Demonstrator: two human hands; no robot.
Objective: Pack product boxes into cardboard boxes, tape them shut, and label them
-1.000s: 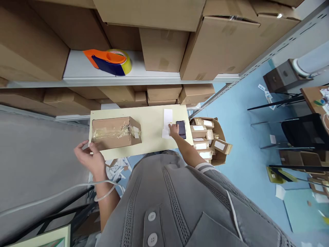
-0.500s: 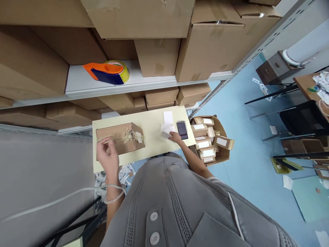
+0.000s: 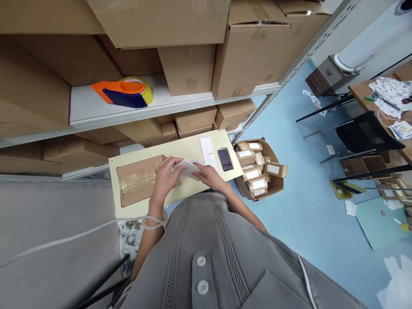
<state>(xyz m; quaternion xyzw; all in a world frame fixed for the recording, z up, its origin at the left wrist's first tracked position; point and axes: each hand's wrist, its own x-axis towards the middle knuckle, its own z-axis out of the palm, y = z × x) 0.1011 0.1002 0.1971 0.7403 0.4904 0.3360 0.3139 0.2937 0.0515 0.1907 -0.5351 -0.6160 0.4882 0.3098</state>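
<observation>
Nearly closed, left hand (image 3: pixel 164 176) and right hand (image 3: pixel 210 175) pinch a white paper sheet (image 3: pixel 189 168), a taped brown cardboard box (image 3: pixel 135 185) at their left; this handling step likely next needs steadiness.

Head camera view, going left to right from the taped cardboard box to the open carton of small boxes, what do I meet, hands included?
Taped cardboard box → left hand → held white paper → right hand → phone → open carton of small boxes.
</observation>
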